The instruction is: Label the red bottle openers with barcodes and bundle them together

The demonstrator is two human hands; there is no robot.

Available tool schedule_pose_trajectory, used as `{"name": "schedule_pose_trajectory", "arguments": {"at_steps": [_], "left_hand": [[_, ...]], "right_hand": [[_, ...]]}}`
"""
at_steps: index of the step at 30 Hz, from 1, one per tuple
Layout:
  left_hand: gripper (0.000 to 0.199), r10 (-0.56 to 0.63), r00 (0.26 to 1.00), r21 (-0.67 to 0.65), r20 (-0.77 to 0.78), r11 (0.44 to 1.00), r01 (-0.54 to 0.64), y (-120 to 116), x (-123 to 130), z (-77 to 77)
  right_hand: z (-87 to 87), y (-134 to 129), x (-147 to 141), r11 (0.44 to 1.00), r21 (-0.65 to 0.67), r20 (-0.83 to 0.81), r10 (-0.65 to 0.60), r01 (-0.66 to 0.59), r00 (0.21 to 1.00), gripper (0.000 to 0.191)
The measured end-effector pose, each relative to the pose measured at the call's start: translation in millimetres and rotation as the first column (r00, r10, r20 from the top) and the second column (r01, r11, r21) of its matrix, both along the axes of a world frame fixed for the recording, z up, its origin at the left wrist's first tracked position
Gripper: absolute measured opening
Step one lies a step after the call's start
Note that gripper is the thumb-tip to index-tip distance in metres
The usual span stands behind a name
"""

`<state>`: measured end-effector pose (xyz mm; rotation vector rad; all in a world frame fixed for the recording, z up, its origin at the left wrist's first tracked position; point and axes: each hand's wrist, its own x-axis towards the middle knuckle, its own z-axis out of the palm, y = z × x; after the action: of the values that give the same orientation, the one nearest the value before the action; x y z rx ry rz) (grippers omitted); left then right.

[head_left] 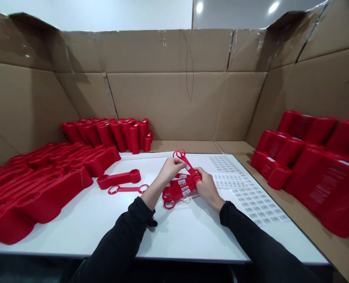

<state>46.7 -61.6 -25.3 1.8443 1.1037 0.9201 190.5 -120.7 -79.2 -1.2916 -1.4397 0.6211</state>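
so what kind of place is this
Probably a small packing or labelling station: stacked red plastic double-ring pieces, sheets of barcode stickers on a white table, and makeshift cardboard walls around the work area.

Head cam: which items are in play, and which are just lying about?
In play:
red looped tags, held by left hand and right hand
barcode label sheet

Lying about:
loose red tag
short red stack
big red stacks
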Motion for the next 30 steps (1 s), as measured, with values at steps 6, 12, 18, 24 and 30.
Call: {"name": "schedule_pose_trajectory", "arguments": {"at_steps": [6, 12, 18, 24, 30], "left_hand": [[0.018, 0.012, 1.0, -0.001, -0.002, 1.0, -0.012, 1, 0, -0.6], [0.019, 0.019, 0.999, 0.029, -0.03, 0.999, -0.018, -1, 0, -1.1], [0.015, 0.036, 0.997, 0.139, -0.075, 0.99, -0.025, -2, 3, -1.6], [0.014, 0.14, 0.95, 0.503, -0.278, 0.864, 0.02, -6, 4, -2.9], [0.032, 0.297, 0.897, 0.602, -0.328, 0.797, -0.044, -6, 5, -11.1]], "right_hand": [[-0.4, 0, 0, 1.0, 0.004, -0.009, 0.001, -0.001, 1.0, 0.04], [0.2, -1, 0, 1.0, 0.01, 0.0, 0.013, -0.013, 1.0, 0.042], [0.9, -2, -1, 0.999, 0.038, -0.024, 0.017, -0.016, 1.0, 0.043], [1.8, -3, -1, 0.995, 0.089, -0.068, 0.041, -0.035, 0.997, 0.05], [5.4, -6, -1, 0.993, 0.111, -0.058, 0.033, -0.026, 0.998, 0.053]]}}
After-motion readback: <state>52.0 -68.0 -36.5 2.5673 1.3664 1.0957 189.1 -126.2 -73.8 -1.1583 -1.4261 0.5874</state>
